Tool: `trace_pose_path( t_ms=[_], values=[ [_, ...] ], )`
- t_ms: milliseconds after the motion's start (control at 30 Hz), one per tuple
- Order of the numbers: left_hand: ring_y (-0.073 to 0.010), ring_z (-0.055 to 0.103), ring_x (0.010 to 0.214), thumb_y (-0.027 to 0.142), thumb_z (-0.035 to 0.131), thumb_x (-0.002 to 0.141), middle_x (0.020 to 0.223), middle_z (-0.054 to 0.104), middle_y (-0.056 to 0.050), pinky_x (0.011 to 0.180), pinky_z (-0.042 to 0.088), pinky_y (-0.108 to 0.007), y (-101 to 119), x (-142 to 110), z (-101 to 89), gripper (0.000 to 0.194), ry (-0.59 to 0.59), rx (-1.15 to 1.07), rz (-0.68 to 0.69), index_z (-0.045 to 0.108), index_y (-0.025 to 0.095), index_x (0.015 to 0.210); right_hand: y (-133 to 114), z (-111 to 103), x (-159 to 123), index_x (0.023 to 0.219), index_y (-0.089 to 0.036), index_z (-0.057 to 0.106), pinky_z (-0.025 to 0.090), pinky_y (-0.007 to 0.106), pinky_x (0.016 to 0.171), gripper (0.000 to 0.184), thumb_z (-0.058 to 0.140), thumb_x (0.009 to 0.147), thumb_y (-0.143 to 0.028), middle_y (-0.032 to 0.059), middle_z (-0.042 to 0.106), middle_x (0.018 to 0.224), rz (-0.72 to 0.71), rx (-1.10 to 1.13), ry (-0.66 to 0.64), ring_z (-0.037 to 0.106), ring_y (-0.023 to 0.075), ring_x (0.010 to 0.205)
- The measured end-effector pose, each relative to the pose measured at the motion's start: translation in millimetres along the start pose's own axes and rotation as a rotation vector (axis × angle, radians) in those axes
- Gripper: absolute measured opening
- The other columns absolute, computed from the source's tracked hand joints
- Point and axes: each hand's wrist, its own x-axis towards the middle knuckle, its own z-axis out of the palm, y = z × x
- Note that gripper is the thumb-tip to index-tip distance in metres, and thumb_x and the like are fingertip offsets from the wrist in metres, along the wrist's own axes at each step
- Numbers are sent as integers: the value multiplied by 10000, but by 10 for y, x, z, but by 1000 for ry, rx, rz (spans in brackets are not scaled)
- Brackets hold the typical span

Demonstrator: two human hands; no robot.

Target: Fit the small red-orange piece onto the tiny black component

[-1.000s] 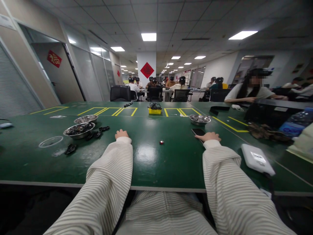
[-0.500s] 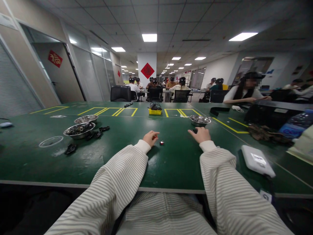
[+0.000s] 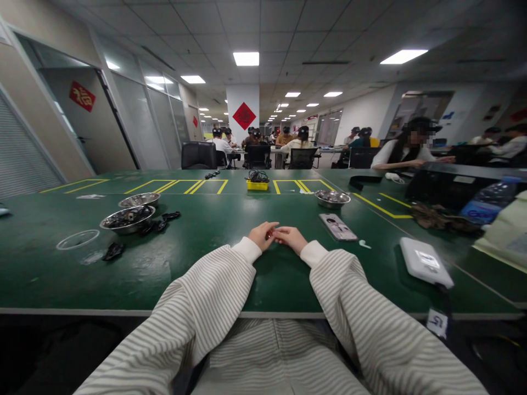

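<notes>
My left hand [image 3: 262, 235] and my right hand [image 3: 291, 238] meet at the middle of the green table [image 3: 197, 263], fingertips touching. Between them sits a small red thing [image 3: 270, 234], pinched by the fingers of both hands; most of it is hidden. Both arms wear striped cream sleeves. A phone [image 3: 337, 226] lies face up just right of my right hand, with a small pale bit [image 3: 364, 244] beside it.
Two steel bowls [image 3: 127, 218] with dark parts and loose black pieces stand at the left, near a clear ring [image 3: 77, 240]. Another steel bowl [image 3: 332, 198] and a yellow tray [image 3: 257, 185] sit farther back. A white device [image 3: 425, 261] lies at the right. Other people sit at tables behind.
Both hands moved inward from apart on the table and came together over the small red thing. My right hand left the phone, which now lies uncovered.
</notes>
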Motion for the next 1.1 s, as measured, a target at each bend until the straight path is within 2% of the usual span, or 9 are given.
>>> trace_pose_path(
  t_ms=[133, 200, 300, 400, 567, 833, 1100],
  values=[
    [-108, 511, 728, 249, 542, 662, 1000, 499, -73, 712, 451, -254, -29, 4, -27, 508, -19, 61, -76, 413, 135, 1140, -10, -43, -5, 685, -125, 626, 410, 210, 494, 203, 653, 555, -280, -2, 585, 530, 17, 44, 57, 520, 88, 496],
    [-167, 495, 837, 306, 586, 623, 1003, 503, -94, 788, 420, -311, -71, -1, -40, 529, -101, 156, -145, 469, 117, 1104, -17, -69, -9, 688, -129, 623, 418, 220, 503, 194, 655, 546, -257, 0, 594, 534, 24, 55, 88, 525, 92, 494],
    [-195, 504, 820, 306, 584, 633, 840, 562, -72, 781, 414, -337, -137, -10, -41, 302, -248, 223, -202, 614, 147, 888, -17, -106, -12, 701, -131, 619, 437, 241, 536, 204, 662, 522, -219, 12, 617, 573, 26, 67, 113, 550, 106, 524],
    [-150, 528, 709, 266, 551, 669, 738, 570, -37, 703, 441, -282, -149, -10, -37, 173, -276, 201, -194, 643, 179, 786, -5, -123, -9, 734, -133, 617, 457, 270, 593, 243, 663, 500, -181, 31, 642, 641, 15, 73, 113, 582, 129, 586],
    [-111, 536, 660, 256, 528, 692, 760, 565, -26, 668, 443, -237, -63, -4, -56, 187, -213, 181, -193, 629, 173, 826, 14, -121, 5, 693, -132, 622, 459, 301, 694, 235, 660, 462, -134, 31, 651, 661, -30, 55, 104, 601, 147, 656],
    [-103, 549, 669, 256, 519, 715, 761, 575, -10, 677, 444, -237, -42, -9, -73, 185, -122, 156, -177, 606, 183, 861, -27, -116, -21, 745, -134, 651, 464, 279, 569, 243, 657, 512, -201, 45, 660, 684, -108, -16, 88, 588, 152, 601],
    [-103, 538, 670, 265, 509, 726, 753, 577, -14, 667, 440, -228, -13, -12, -101, 185, -56, 171, -143, 610, 187, 860, -46, -114, -34, 764, -130, 665, 475, 305, 641, 249, 652, 544, -246, 65, 668, 716, -166, -45, 100, 598, 164, 624]
  ],
)
